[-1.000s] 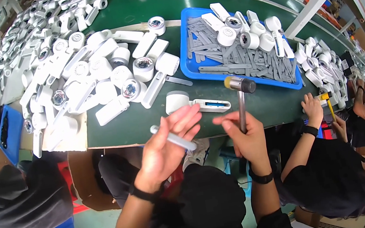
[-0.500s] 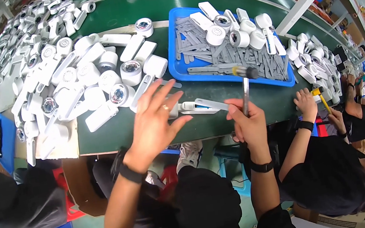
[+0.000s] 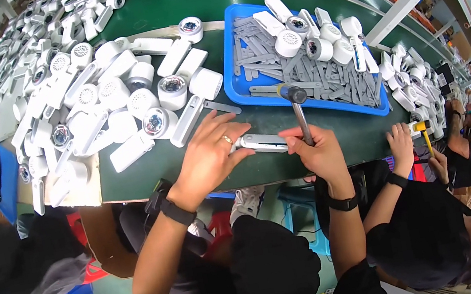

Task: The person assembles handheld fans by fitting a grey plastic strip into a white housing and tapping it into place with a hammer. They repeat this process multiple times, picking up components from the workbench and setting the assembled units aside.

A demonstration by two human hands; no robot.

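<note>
My left hand (image 3: 207, 161) is closed around the left end of a white handheld fan (image 3: 263, 143), which lies on the green table with its handle pointing right. The palm and fingers hide the fan's head. At the handle's right end, my right hand (image 3: 318, 152) touches it with thumb and forefinger. That same hand also grips a hammer (image 3: 303, 120), its dark and yellow head raised above the handle. A dark slot shows along the handle. A loose grey strip (image 3: 221, 107) lies just beyond my left hand.
Beyond my right hand stands a blue tray (image 3: 232, 91) of grey strips, with several white fans on top. White fans (image 3: 114, 92) pile up at the left, more (image 3: 408, 77) at the right. A co-worker's hand (image 3: 401, 147) and yellow hammer (image 3: 426, 137) are at the right.
My left hand has come down and closed on the fan. The grey strip my right fingers held over the handle no longer sticks out. The hammer head has swung left.
</note>
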